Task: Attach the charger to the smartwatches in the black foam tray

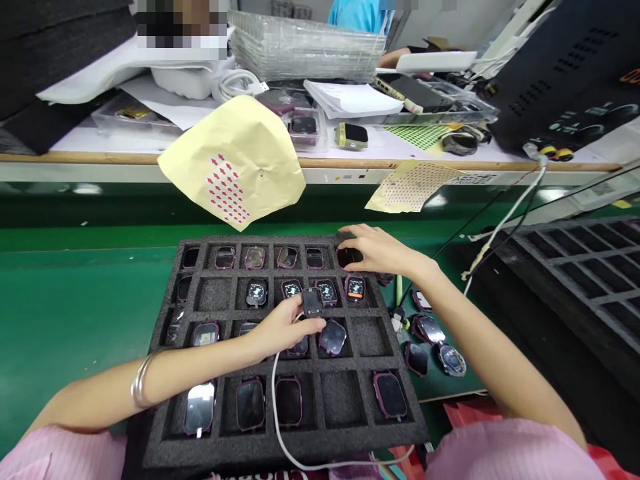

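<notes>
A black foam tray (pixel 225 443) with square compartments holds several watch faces, some with lit screens. My left hand (pixel 295 323) is over the middle of the tray, its fingers closed on a small black square device (pixel 313 302). A white cable (pixel 277 413) runs from under that hand down across the tray's front edge. At the tray's back right corner, my right hand (pixel 363 248) has its thumb and fingers around a dark watch face (pixel 349 256) in its compartment. Near the tray's middle, a purple-framed watch (pixel 333 337) lies just below my left hand.
Several loose watches (pixel 429 329) lie right of the tray. A shelf (pixel 345 163) behind carries papers, clear trays, cables and a black machine (pixel 565 80). Yellow sheets (pixel 235 160) hang from its edge. Another foam tray (pixel 580 267) stands at right. Behind the shelf, a person in blue (pixel 357 15) is partly visible.
</notes>
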`<state>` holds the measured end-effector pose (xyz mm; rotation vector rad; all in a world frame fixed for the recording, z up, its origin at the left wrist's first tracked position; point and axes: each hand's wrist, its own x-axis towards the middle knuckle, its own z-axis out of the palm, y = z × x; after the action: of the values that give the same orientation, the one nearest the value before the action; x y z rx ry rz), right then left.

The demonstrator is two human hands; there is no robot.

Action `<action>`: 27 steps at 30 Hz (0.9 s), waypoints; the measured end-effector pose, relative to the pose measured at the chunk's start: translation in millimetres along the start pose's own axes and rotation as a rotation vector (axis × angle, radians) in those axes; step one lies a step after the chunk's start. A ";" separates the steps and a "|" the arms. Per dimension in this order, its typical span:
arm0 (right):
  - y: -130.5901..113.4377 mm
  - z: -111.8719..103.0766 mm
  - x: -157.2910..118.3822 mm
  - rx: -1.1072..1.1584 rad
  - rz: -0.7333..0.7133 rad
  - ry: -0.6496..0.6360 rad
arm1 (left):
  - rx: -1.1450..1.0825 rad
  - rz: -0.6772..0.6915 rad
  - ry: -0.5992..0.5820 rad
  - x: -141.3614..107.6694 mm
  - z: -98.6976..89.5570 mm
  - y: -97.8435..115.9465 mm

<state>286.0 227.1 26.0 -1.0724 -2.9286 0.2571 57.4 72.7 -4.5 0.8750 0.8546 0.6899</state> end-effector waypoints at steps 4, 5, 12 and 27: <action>-7.6 -7.4 -9.2 0.055 0.002 0.117 | -0.028 -0.044 -0.039 -1.2 -4.4 7.5; -14.4 -9.3 -14.4 0.121 0.002 0.187 | -0.021 -0.039 -0.045 -1.1 -5.2 8.2; -93.9 1.2 -37.4 0.400 -0.121 0.181 | 0.040 0.023 -0.032 3.0 -7.6 -4.2; -121.6 31.4 -39.0 0.317 -0.187 0.307 | 0.143 0.117 0.054 -1.4 -2.8 -2.7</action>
<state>235.8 106.0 15.9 -0.7173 -2.5784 0.4836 54.9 71.4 -7.4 1.0452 0.9147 0.7639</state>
